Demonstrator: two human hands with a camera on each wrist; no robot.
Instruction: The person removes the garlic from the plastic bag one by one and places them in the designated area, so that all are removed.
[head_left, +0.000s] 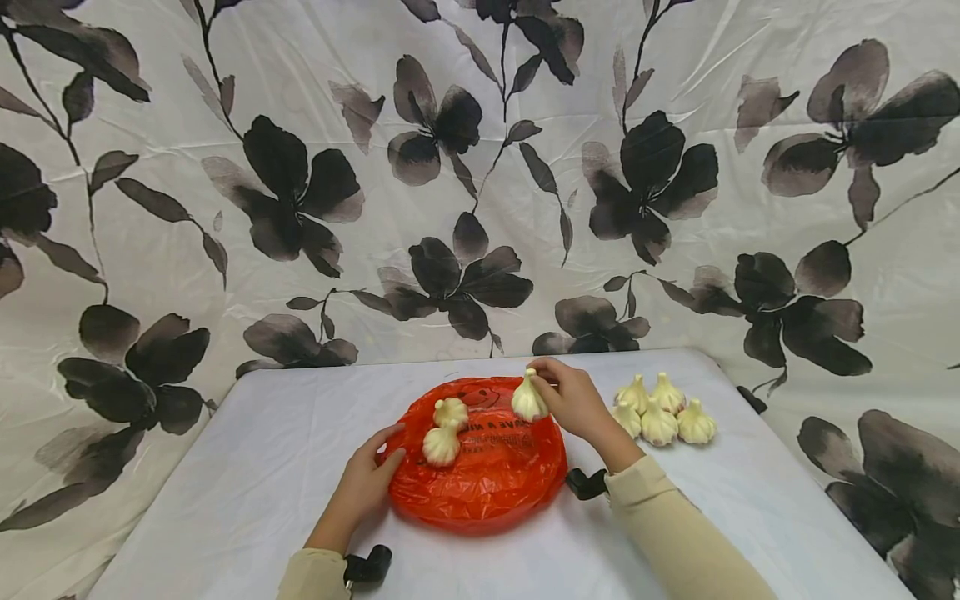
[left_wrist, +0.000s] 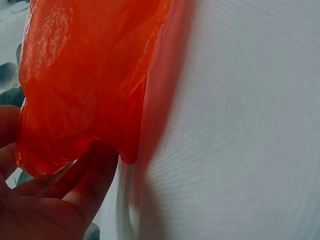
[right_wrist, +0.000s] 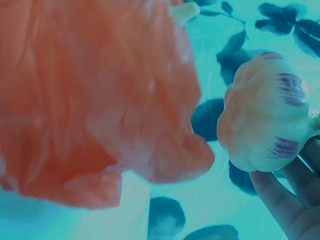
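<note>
A red plastic bag point(head_left: 480, 492) with dark print lies puffed up on the table. Two garlic bulbs point(head_left: 441, 447) rest on its left part. My left hand point(head_left: 367, 479) holds the bag's left edge; in the left wrist view the fingers point(left_wrist: 95, 182) wrap around the red plastic point(left_wrist: 90, 75). Over the bag's upper right, my right hand point(head_left: 567, 398) pinches another garlic bulb point(head_left: 529, 398) by its stem. The right wrist view shows that bulb point(right_wrist: 265, 115), with purple streaks, beside the bag point(right_wrist: 110, 100), fingers point(right_wrist: 280, 197) at its stem end.
Right of the bag, several garlic bulbs point(head_left: 660, 421) sit in a cluster on the white-covered table point(head_left: 247, 467). A floral cloth point(head_left: 465, 167) hangs behind the table. Beige sleeves point(head_left: 675, 525) and black wrist cameras point(head_left: 587, 484) are on both arms.
</note>
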